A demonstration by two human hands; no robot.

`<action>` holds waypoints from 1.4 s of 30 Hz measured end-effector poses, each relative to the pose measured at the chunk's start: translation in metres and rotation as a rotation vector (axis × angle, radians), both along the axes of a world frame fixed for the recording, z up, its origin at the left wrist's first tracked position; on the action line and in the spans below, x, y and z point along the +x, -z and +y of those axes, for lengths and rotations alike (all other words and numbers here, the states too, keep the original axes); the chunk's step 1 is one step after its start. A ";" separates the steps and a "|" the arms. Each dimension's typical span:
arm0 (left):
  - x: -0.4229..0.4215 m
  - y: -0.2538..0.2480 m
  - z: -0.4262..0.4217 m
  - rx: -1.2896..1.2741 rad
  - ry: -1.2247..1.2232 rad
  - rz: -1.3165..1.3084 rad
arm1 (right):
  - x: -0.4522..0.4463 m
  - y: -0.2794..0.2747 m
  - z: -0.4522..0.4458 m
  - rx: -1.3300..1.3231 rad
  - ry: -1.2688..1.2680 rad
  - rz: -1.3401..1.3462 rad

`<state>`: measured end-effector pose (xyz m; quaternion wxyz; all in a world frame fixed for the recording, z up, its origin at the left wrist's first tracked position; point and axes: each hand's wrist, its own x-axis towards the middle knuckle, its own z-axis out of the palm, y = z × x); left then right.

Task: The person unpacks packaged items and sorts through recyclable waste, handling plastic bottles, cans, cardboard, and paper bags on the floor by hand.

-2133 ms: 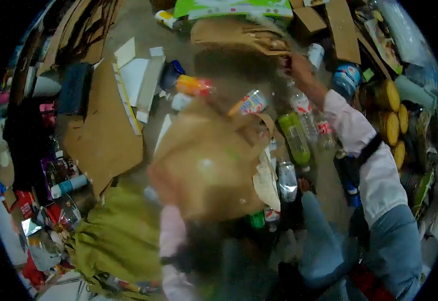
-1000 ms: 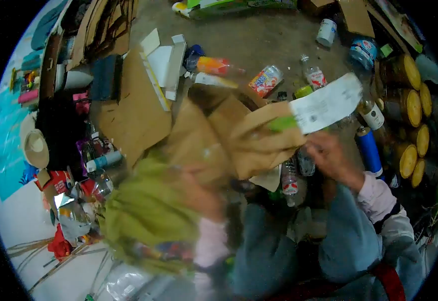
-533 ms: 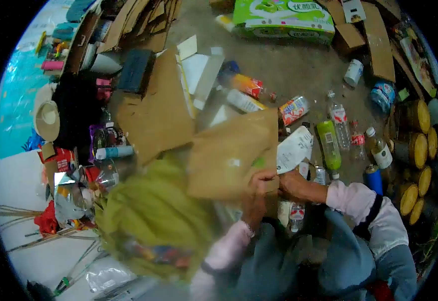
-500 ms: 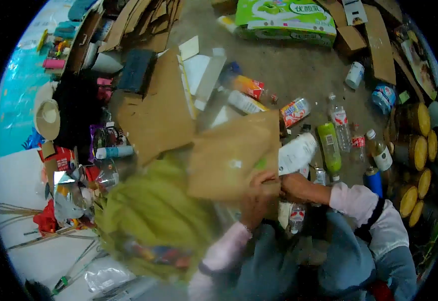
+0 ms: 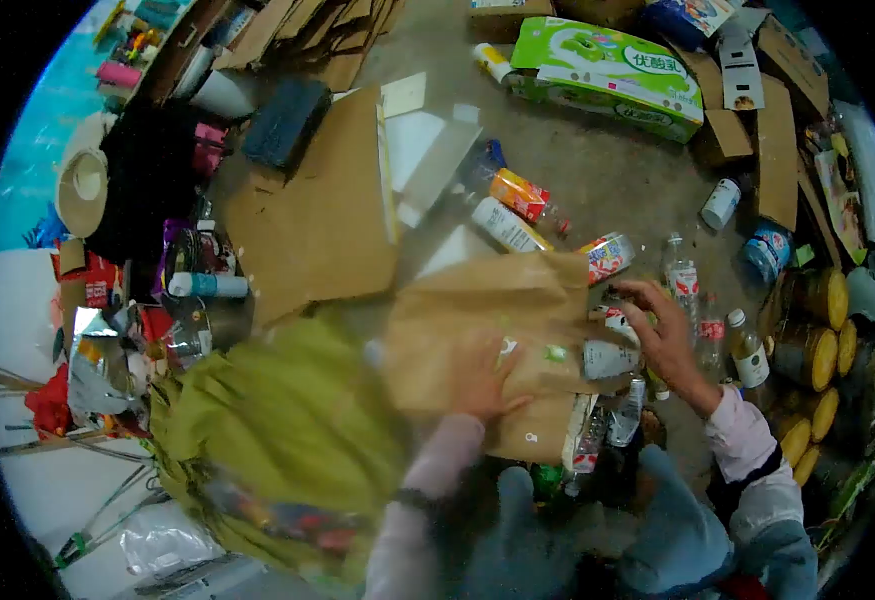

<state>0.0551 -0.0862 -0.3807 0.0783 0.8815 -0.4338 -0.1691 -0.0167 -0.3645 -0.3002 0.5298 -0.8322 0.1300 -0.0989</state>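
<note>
My left hand (image 5: pixel 485 380) lies flat on a large brown sheet (image 5: pixel 437 320), its fingers spread and slightly blurred. The sheet looks like kraft paper or thin cardboard with small printed marks. Just off its right edge, my right hand (image 5: pixel 665 335) hovers with thumb and fingers curved apart, and I see nothing in it. Beside that hand is a white container (image 5: pixel 609 360). A clear bottle with a red label (image 5: pixel 587 440) lies by the sheet's lower right edge. An olive-green sack (image 5: pixel 267 410) is at the left of the sheet.
Several plastic bottles lie to the right, among them a clear one (image 5: pixel 749 350). A green carton (image 5: pixel 607 70) stands at the back. Flat cardboard (image 5: pixel 327 220) lies behind the sack. Cut logs (image 5: pixel 807 350) are stacked along the right side.
The brown sheet has come down flatter, lower in view. My hands, close together at its right edge before, have separated: left onto the sheet, right away to the right. The view has shifted slightly.
</note>
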 end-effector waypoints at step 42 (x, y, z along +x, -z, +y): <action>-0.001 0.112 0.040 -0.183 -0.005 0.026 | 0.098 0.060 -0.104 0.571 0.315 0.142</action>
